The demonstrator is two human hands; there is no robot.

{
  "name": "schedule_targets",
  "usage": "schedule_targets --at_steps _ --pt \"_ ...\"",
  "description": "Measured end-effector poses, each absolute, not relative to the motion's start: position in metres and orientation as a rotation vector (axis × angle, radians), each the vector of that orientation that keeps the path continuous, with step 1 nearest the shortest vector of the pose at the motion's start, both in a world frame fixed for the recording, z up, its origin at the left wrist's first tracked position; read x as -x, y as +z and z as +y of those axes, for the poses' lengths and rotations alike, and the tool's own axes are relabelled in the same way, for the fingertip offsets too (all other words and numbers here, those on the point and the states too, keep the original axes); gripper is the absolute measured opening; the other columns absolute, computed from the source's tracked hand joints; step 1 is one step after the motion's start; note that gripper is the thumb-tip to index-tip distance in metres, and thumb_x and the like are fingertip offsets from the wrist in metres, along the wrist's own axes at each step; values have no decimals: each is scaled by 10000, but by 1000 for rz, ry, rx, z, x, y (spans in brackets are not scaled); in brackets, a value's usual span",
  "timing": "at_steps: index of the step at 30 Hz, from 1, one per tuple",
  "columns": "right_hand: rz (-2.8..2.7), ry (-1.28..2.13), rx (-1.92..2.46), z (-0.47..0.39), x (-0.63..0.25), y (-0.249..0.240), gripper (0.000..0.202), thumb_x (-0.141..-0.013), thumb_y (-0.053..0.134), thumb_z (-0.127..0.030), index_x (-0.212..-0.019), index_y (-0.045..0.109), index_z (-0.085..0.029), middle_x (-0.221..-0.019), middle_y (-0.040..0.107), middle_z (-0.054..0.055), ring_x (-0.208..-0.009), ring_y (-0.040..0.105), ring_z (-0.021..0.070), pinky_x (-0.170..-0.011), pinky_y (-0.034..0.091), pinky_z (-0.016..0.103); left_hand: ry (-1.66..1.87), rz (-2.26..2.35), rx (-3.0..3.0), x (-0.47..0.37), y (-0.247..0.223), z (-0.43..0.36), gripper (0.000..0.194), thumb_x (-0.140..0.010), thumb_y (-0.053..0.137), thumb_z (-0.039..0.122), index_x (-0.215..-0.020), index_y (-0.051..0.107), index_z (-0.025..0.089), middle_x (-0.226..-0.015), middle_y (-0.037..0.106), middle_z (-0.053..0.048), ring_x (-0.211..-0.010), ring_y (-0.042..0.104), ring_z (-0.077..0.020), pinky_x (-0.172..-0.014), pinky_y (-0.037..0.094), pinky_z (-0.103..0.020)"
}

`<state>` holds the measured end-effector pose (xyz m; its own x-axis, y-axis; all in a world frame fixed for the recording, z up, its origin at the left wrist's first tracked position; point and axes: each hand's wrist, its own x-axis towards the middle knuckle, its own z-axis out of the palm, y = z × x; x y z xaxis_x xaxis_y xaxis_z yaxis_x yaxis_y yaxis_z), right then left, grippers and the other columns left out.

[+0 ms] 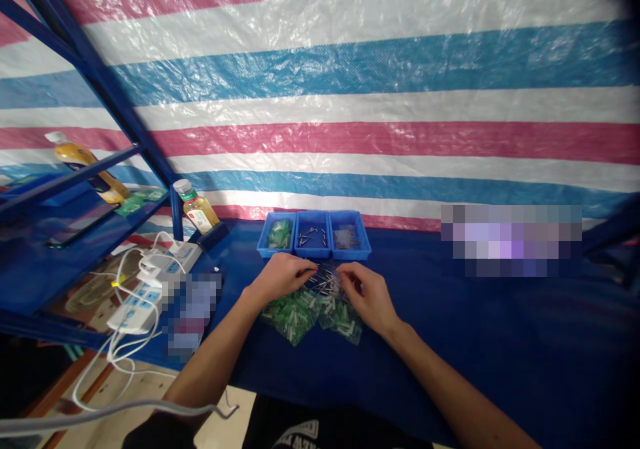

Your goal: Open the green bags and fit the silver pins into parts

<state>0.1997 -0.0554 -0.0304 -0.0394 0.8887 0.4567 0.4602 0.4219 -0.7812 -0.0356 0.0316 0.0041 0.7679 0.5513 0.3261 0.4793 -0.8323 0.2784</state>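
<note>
Many slim metal pins (327,283) lie between your left hand (283,276) and right hand (369,294), fingertips drawn close on each, whether pinching anything I cannot tell; the pins should handle light, stiff and slippery, best held mid-length

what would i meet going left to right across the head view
Orange drink bottle → smaller pale yellow drink bottle → left hand → loose metal pins → right hand
</note>
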Motion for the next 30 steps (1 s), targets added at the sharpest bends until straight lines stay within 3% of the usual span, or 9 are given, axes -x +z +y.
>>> schedule_targets --at_steps 6,12,21,30 --pt "-1896 395 1109 -59 -195 -29 195 -1029 470 -238 -1062 663 -234 -818 649 26 -683 605 168 -653 460 299 506 804 -2754 33 -5 31 127 -915 679 267 -986 782 248 -840 788 -22 -734 724 -181 -665 459 -242" --pt "-1914 370 1099 -59 -195 -27 177 -1024 483 -203 -1050 656 -226 -824 640 20 -669 590 154 -647 447 283 340 911 -2805 31 -5 31 143 -940 644 278 -989 773 242 -859 785 -27 -771 724 -193 -692 457 -253" --pt "-1908 369 1098 -59 -195 -31 175 -1026 492 -205 -1059 662 -230 -812 633 14 -655 584 152 -635 442 278 191 1069 -2833 31 0 31 178 -955 642 358 -1045 754 253 -822 763 -26 -772 711 -209 -672 442 -260" --pt "-1907 373 1094 -59 -195 -28 175 -1019 495 -198 -1049 665 -231 -807 642 13 -647 584 151 -635 443 270 222 1047 -2904 31 -6 32 160 -967 609 302 -1007 735 212 -827 755 -50 -761 709 -205 -680 450 -254"
